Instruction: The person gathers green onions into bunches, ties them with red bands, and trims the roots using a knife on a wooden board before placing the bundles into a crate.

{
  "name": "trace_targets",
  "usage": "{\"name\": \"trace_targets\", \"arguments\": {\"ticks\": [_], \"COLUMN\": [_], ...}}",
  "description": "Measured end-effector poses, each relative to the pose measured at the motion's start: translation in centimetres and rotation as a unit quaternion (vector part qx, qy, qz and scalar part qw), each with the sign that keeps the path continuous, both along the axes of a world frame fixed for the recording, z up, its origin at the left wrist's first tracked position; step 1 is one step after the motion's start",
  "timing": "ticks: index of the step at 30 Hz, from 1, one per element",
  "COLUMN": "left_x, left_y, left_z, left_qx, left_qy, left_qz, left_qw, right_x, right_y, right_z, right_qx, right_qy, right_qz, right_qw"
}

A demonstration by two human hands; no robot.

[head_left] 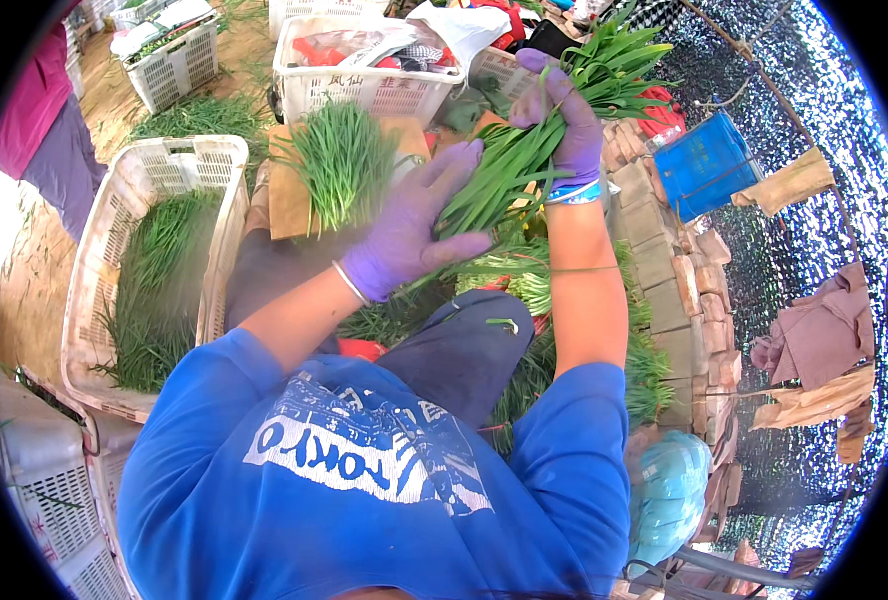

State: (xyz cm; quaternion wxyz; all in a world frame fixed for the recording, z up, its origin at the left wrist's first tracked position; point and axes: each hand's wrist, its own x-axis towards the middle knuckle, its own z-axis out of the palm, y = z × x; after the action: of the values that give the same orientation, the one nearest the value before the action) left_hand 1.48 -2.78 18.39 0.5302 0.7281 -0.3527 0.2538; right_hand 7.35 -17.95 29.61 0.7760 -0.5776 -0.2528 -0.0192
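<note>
Now; right hand [577,125] grips leaves [507,177]; left hand [412,215] alongside; blue shirt [364,500] lettered

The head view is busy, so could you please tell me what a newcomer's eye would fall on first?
Most likely the purple-gloved right hand, upper centre, gripping long green leaves, with the purple-gloved left hand open beside them. Next, perhaps, the bright blue shirt filling the lower middle, then the white crate of greens at left.

Crates [93,270] of cut greens [167,245], bricks [686,285] and shade netting [809,110] suggest a produce shed.
</note>
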Motion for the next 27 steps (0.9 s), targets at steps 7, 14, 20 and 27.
{"name": "trace_targets", "arguments": {"ticks": [7, 14, 20, 27], "left_x": [-0.2, -0.4, 0.0, -0.6], "left_y": [1.6, 7.5, 13.3, 4.4], "left_z": [-0.4, -8.5, -14.8, 2.5], "left_qx": [-0.232, -0.300, 0.341, 0.223], "left_qy": [0.312, 0.372, 0.385, -0.136], "left_qz": [-0.316, -0.485, -0.190, 0.086], "left_qw": [0.865, 0.732, 0.837, 0.962], "right_x": [0.7, 1.8, 2.2, 0.9], "right_y": [-1.2, -8.3, -11.8, -8.4], "right_z": [-0.4, 0.3, 2.0, 3.0], "right_qx": [0.067, 0.176, 0.176, 0.143], "right_qy": [0.048, -0.038, -0.158, -0.203], "right_qz": [0.029, 0.093, 0.318, 0.417], "right_qw": [0.996, 0.979, 0.918, 0.875]}}
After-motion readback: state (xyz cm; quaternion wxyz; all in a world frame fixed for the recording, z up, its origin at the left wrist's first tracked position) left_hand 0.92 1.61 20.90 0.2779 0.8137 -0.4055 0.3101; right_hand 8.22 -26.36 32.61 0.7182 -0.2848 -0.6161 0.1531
